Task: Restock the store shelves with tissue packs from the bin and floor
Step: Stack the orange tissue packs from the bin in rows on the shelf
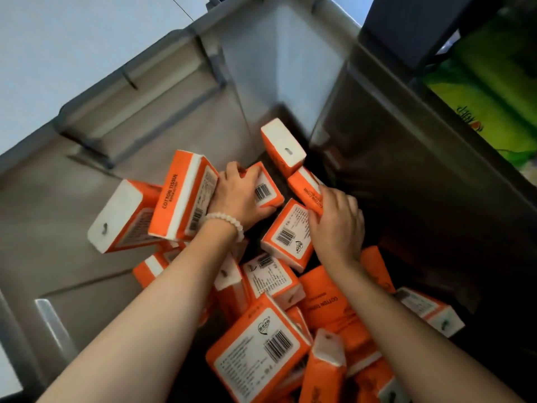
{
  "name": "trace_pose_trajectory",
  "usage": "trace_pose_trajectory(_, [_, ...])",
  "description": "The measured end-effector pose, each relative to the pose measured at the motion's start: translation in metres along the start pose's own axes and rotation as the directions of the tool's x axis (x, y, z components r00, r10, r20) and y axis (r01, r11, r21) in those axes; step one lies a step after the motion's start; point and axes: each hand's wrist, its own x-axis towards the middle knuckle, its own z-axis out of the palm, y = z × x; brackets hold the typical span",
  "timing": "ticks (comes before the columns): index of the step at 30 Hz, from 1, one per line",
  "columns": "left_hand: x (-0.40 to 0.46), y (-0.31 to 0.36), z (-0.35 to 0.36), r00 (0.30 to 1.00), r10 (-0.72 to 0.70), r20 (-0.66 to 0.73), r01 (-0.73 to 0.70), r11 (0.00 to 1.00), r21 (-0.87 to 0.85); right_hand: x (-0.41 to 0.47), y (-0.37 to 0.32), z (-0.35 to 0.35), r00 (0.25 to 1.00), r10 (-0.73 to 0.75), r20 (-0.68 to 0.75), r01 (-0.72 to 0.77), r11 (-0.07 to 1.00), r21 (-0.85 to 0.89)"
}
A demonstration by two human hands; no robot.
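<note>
Both my arms reach down into a deep grey bin (162, 91) holding several orange-and-white tissue packs. My left hand (236, 197), with a white bead bracelet on its wrist, grips one pack (267, 190) with a barcode label, fingers curled over its far edge. My right hand (337, 225) curls round the end of another orange pack (305, 186) marked COTTON TISSUE. A third pack (286, 234) lies just under my right hand. One pack (282, 145) stands upright against the bin's far corner. More packs (258, 347) are piled near my forearms.
Two packs (180, 196) lean against the bin's left wall. At the upper right, a dark shelf edge (406, 30) holds green packaged goods (494, 94). Pale floor (58, 48) shows beyond the bin at upper left.
</note>
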Motion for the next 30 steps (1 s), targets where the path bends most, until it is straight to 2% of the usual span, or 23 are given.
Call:
trace_pose_trajectory(4, [-0.005,0.001,-0.001,0.998,0.061,0.003,-0.061,0.998,0.02,0.0,0.005,-0.003,0.998,-0.066,-0.014,0.066,0.998,-0.013])
trace_pose_trajectory(10, [-0.031,0.016,-0.025,0.994,0.103,-0.042,-0.111,0.948,-0.298,-0.007,0.011,-0.039,0.986,-0.135,-0.099,0.145,0.985,0.092])
trace_pose_trajectory(12, [-0.04,0.025,-0.036,0.993,0.097,-0.063,-0.113,0.932,-0.345,-0.011,0.011,-0.055,0.984,-0.142,-0.11,0.155,0.981,0.119])
trace_pose_trajectory(17, [-0.083,0.068,-0.086,0.97,0.18,-0.165,-0.229,0.903,-0.363,-0.023,0.011,-0.135,0.982,-0.087,-0.166,0.12,0.973,0.198])
trace_pose_trajectory(20, [-0.123,0.099,-0.129,0.933,0.231,-0.274,-0.323,0.875,-0.36,-0.032,0.004,-0.194,0.96,-0.059,-0.273,0.13,0.96,0.248])
trace_pose_trajectory(23, [-0.165,0.128,-0.173,0.892,0.31,-0.328,-0.406,0.868,-0.286,-0.045,-0.001,-0.252,0.931,-0.042,-0.364,0.152,0.949,0.278])
trace_pose_trajectory(30, [-0.252,0.213,-0.252,0.727,0.468,-0.503,-0.616,0.768,-0.176,-0.086,0.017,-0.395,0.835,-0.013,-0.55,0.261,0.89,0.375])
